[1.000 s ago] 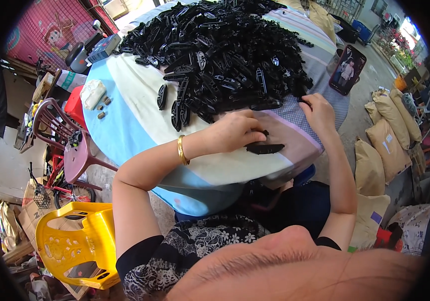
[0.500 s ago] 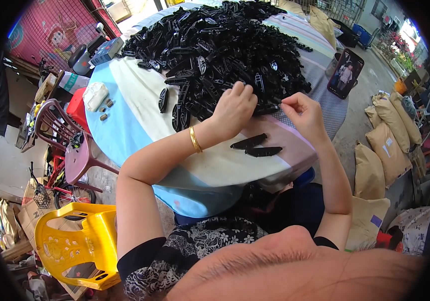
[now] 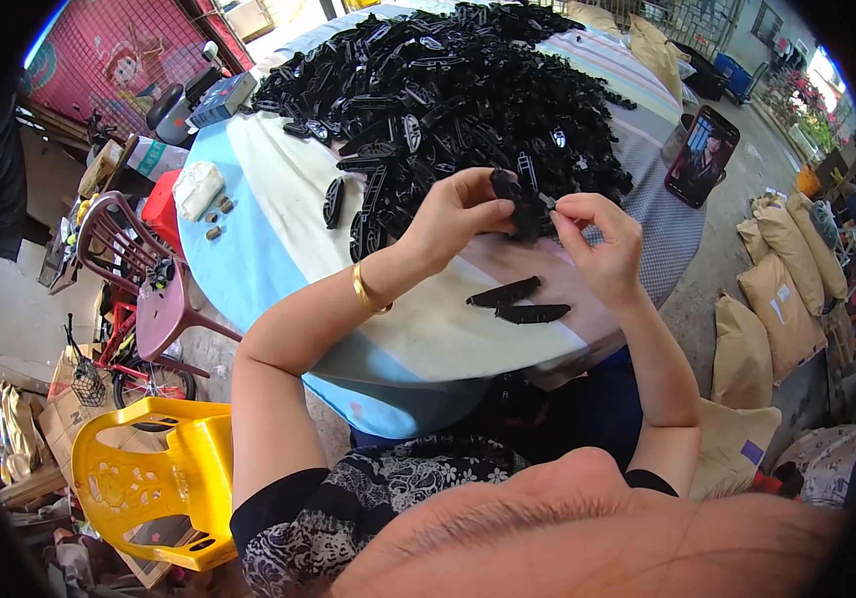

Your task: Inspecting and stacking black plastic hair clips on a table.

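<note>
Black plastic piece [image 3: 519, 204] sits pinched between both hands just above the near edge of the big heap, held up off the desk [image 3: 278, 249]. The left hand [image 3: 458, 214] closes its grip on the piece's left end, thumb and fingers wrapped tight around it, while the right hand [image 3: 597, 234] holds a narrow pinch on the right end with thumb and forefinger, the other fingers curled in. A gold bangle [image 3: 368, 292] rings the left wrist. Just below the hands, two more flat black pieces [image 3: 517, 302] lie side by side on the pale part of the cloth, apart from the heap and touching or nearly touching each other. Beyond the hands, the heap of black plastic pieces [image 3: 448, 90] covers most of the far half of the round desk, whose cloth is striped in blue, cream and pink. A single dark oval piece [image 3: 334, 202] lies alone to the left of the heap. A smartphone [image 3: 700, 156] stands propped at the right edge of the desk, its screen lit. Off the desk to the left are a maroon chair [image 3: 139, 269] and, nearer the person, a yellow plastic chair [image 3: 154, 478]; tan sacks [image 3: 777, 289] are piled on the floor at right.
</note>
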